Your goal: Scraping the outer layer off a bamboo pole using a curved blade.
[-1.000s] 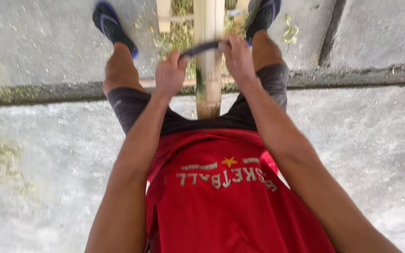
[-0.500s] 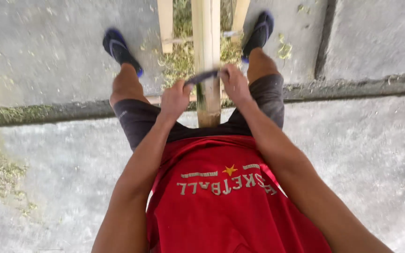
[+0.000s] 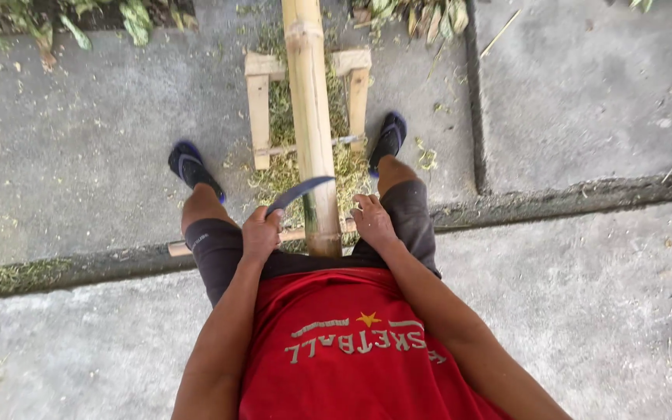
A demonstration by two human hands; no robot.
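Bamboo pole runs down the middle of the frame from the top edge to our lap, resting on a small wooden frame in the upper centre. We sit astride it on grey concrete, with green shavings strewn under the frame. Our left hand, just left of centre, is closed around the handle of a curved blade, which angles up and right until its tip touches the pole's left side. Our right hand, just right of the pole, lies loosely curled beside it (whether it grips anything we cannot tell). The two hands sit apart, one on each side of the pole. Blue sandals show on both feet, left and right of the wooden frame.
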